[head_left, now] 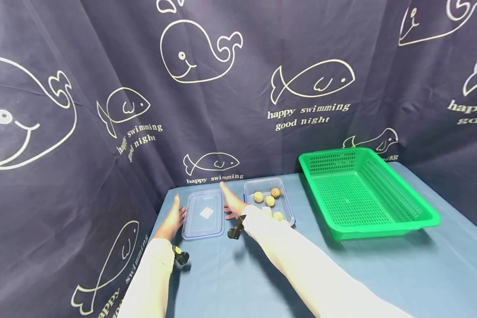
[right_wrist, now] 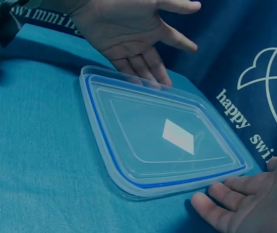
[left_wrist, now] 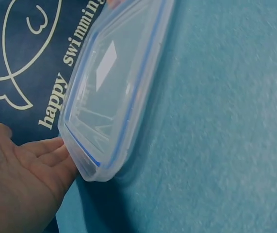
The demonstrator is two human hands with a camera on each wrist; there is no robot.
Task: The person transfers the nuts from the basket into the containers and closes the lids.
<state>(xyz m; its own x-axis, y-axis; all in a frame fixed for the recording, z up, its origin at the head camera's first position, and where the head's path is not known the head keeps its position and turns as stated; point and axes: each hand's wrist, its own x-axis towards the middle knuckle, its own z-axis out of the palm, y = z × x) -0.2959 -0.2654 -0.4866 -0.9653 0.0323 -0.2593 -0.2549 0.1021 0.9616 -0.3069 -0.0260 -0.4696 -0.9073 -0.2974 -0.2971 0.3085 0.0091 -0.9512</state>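
Observation:
A clear plastic lid with a blue seal line and a white diamond-shaped label lies on the table between my two hands. My left hand is at its left edge, palm turned inward; in the left wrist view the extended fingertips are right at the lid's corner. On the opposite side, my right hand stands beside the right edge with thumb raised. In the right wrist view its slightly bent fingers lie along the rim. Neither hand curls round the lid.
Just right of my right hand is a clear plastic box with several round tan balls inside, partly hidden by my sleeve. A large green basket stands farther right. A dark printed curtain hangs behind the blue table.

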